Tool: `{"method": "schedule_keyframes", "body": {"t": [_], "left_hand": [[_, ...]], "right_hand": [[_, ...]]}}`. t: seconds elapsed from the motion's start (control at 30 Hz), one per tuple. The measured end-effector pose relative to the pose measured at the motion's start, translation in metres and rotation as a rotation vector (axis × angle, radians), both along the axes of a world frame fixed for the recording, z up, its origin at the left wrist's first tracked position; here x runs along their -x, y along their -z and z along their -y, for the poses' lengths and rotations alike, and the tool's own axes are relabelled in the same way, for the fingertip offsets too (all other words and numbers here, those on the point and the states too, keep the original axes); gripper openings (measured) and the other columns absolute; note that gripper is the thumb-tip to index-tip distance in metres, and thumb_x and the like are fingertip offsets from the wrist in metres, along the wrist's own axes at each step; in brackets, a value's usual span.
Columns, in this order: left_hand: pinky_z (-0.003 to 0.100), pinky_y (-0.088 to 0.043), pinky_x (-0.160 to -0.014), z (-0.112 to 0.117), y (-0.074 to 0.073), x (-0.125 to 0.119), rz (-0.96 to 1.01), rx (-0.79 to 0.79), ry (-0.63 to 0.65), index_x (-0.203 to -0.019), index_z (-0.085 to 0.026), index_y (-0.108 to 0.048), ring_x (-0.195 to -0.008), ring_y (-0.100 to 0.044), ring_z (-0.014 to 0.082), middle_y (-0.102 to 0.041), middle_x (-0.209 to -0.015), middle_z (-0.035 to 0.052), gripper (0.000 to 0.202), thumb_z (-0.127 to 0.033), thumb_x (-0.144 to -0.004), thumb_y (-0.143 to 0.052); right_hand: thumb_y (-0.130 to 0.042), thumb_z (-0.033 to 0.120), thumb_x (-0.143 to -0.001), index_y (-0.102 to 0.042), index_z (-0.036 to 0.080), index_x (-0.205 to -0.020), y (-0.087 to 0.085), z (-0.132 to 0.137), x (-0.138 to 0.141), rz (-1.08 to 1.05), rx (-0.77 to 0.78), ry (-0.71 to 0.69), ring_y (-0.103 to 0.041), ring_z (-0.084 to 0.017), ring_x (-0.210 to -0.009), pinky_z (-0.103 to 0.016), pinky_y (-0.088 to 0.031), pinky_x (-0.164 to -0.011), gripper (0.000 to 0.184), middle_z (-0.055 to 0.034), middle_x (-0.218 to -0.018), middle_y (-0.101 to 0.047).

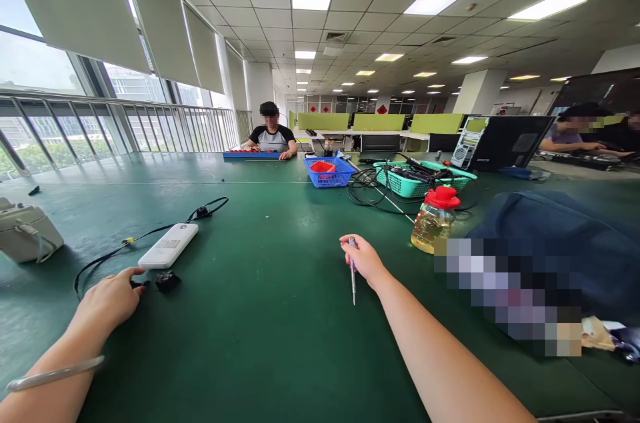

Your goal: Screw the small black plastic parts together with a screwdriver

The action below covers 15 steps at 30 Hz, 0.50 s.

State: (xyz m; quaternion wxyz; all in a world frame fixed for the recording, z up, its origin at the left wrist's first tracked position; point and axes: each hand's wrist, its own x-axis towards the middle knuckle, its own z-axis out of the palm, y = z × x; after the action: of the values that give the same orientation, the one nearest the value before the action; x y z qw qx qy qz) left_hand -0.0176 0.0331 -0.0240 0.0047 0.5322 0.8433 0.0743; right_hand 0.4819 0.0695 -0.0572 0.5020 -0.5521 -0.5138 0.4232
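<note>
On the left, my left hand (109, 300) reaches low over the table with its fingers closed about a small black object (139, 284), mostly hidden by them. Its index fingertip is at the near corner of a white power bank (169, 246); whether they touch, I cannot tell. A crumpled-looking black piece (167, 281) lies just right of these fingers. Beyond runs a black cord (150, 234) with a yellow band. In my right hand (367, 259) is a slim screwdriver (353, 270), gripped by its clear handle, its metal tip pointing down towards me.
The green table (280, 343) carries a red-lidded bottle (434, 220), a dark blue bag (555, 243), a blue basket (330, 173), and a green basket (425, 180) of black cables. A beige case (27, 230) stands far left. A person (270, 136) sits opposite.
</note>
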Motion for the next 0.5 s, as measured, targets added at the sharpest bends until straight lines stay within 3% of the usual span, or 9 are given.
{"method": "schedule_keyframes", "body": {"t": [0.1,0.17,0.23,0.37,0.5], "left_hand": [[0.045,-0.046,-0.098,0.006,-0.01,-0.001,0.244,-0.22,0.076,-0.128,-0.017,-0.055,-0.114,-0.06,0.0323,-0.067,-0.12,0.0146,0.054,-0.036,-0.077,-0.052],[0.041,-0.046,-0.101,0.011,-0.015,-0.001,0.462,-0.422,0.2,-0.129,-0.02,-0.051,-0.117,-0.059,0.0278,-0.065,-0.125,0.0112,0.063,-0.047,-0.072,-0.056],[0.037,-0.047,-0.101,0.015,-0.017,-0.002,0.608,-0.506,0.305,-0.129,-0.021,-0.05,-0.12,-0.057,0.0268,-0.065,-0.126,0.0099,0.077,-0.062,-0.064,-0.062],[0.034,-0.05,-0.098,0.014,-0.011,-0.005,0.593,-0.367,0.435,-0.114,-0.02,-0.062,-0.119,-0.058,0.029,-0.068,-0.121,0.0099,0.091,-0.083,-0.048,-0.062],[0.036,-0.045,-0.104,0.008,-0.001,0.002,0.401,-0.222,0.571,-0.118,-0.021,-0.064,-0.12,-0.057,0.0283,-0.065,-0.128,0.0073,0.085,-0.084,-0.062,-0.05]], "right_hand": [[-0.057,0.038,-0.072,-0.058,0.022,-0.089,0.0,0.001,0.0,-0.007,-0.009,0.009,-0.047,-0.014,-0.046,-0.023,-0.033,-0.044,0.024,0.006,-0.048,-0.05],[-0.056,0.038,-0.072,-0.058,0.022,-0.09,-0.001,0.001,0.0,-0.015,-0.012,0.017,-0.047,-0.013,-0.046,-0.023,-0.033,-0.044,0.025,0.006,-0.048,-0.05],[-0.056,0.038,-0.072,-0.058,0.021,-0.09,-0.001,0.001,-0.001,-0.026,-0.013,0.026,-0.046,-0.013,-0.045,-0.023,-0.032,-0.043,0.025,0.0061,-0.047,-0.049],[-0.056,0.037,-0.071,-0.058,0.021,-0.09,0.0,0.0,-0.001,-0.036,0.0,0.02,-0.045,-0.013,-0.045,-0.023,-0.031,-0.043,0.025,0.006,-0.047,-0.049],[-0.058,0.038,-0.071,-0.059,0.022,-0.091,0.001,-0.001,-0.001,-0.045,0.022,0.01,-0.046,-0.013,-0.046,-0.022,-0.031,-0.043,0.026,0.0061,-0.047,-0.049]]}}
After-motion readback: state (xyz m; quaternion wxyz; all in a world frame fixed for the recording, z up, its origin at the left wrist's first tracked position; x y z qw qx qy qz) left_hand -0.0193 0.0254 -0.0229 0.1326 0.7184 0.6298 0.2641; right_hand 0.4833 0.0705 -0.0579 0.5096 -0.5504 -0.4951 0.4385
